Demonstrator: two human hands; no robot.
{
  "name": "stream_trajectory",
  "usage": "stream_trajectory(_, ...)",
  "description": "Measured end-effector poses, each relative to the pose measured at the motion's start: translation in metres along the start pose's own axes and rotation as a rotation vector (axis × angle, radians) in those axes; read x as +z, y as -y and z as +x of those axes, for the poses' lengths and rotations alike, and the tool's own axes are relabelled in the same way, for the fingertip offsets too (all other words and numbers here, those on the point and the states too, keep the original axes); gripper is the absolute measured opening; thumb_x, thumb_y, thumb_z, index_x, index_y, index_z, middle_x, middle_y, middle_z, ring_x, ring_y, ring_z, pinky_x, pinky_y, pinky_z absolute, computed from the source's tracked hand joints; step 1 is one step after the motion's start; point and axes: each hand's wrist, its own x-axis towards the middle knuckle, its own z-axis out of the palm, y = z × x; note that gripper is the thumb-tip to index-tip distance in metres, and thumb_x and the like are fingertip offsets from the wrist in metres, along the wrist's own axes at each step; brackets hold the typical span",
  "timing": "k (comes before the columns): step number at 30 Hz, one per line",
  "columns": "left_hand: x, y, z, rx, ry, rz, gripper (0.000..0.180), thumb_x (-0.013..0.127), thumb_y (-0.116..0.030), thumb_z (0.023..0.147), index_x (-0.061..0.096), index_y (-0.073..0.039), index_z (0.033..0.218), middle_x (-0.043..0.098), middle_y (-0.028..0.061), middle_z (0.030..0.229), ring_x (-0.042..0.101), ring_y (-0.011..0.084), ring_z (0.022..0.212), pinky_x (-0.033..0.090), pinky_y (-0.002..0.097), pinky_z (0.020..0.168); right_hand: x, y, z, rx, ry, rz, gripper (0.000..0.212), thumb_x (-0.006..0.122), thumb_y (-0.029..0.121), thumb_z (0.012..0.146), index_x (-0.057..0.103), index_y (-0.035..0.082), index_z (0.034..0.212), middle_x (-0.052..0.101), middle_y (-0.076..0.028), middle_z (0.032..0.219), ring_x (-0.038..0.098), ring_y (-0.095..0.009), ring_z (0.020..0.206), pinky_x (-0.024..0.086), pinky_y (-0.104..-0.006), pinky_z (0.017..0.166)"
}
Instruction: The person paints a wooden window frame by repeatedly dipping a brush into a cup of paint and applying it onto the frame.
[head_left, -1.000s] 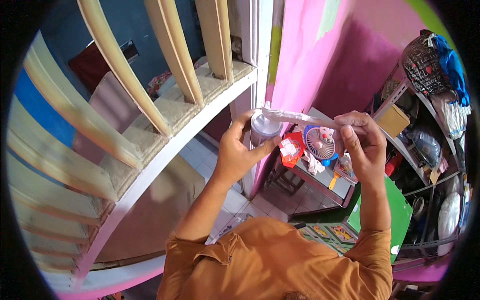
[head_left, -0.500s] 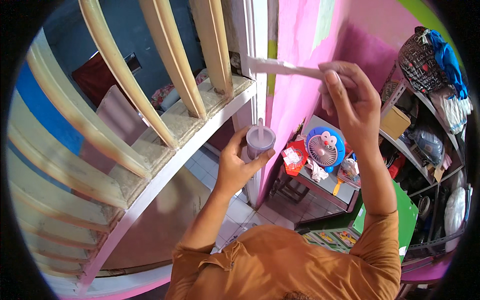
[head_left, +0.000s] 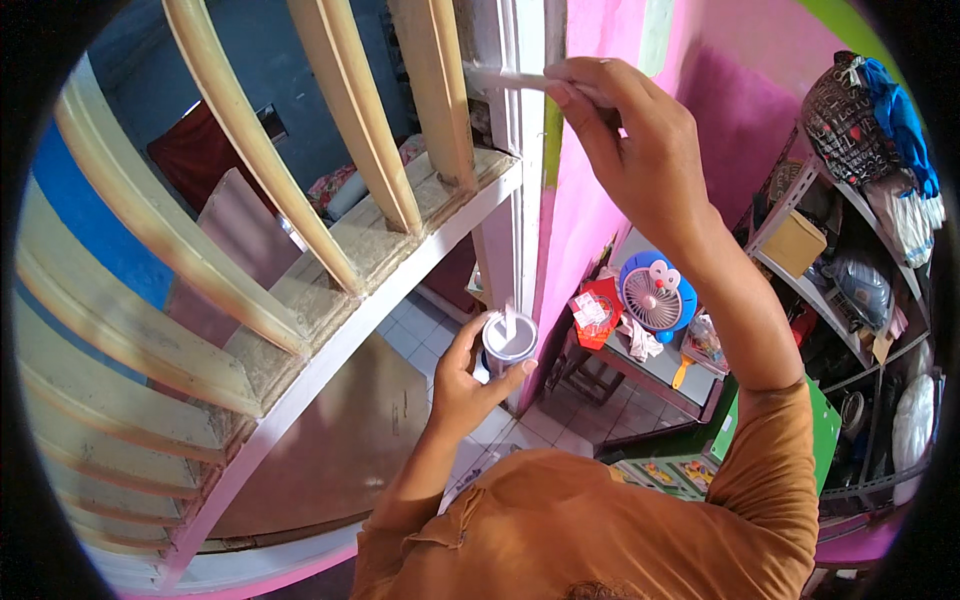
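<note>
Painting step in hand: my right hand (head_left: 640, 150) pinches a small brush (head_left: 505, 78) against the white window frame (head_left: 525, 170), left hand (head_left: 470, 385) grips the paint cup (head_left: 508, 342) below the sill; next stroke probably needs a steady tip.

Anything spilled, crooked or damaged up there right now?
No spill shows. The left hand holds the cup upright; the right hand holds a brush against the white frame. The one oddity is the sill: its surface looks worn and stained.
</note>
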Motion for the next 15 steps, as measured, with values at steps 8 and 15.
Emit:
stream_trajectory(8,-0.014,0.011,-0.030,-0.093,-0.026,-0.013,0.068,0.086,-0.004,0.075,0.051,0.007,0.133,0.063,0.0123,0.122,0.060,0.0189,0.114,0.047,0.0337,0.100,-0.007,0.003,0.016,-0.143,-0.058,-0.083,0.011,0.069,0.015,0.091,0.064,0.007,0.096,0.067,-0.010,0.085,0.066,-0.032,0.070,0.053,-0.0397,0.060)
stream_trajectory(15,-0.015,0.016,-0.041,-0.111,-0.018,0.041,0.067,0.085,-0.004,0.076,0.051,0.007,0.132,0.063,0.0123,0.122,0.060,0.0189,0.113,0.046,0.0332,0.101,-0.006,-0.008,0.018,-0.103,0.006,-0.162,0.013,0.068,0.018,0.092,0.064,0.007,0.097,0.068,-0.011,0.086,0.067,-0.034,0.072,0.054,-0.0413,0.062)
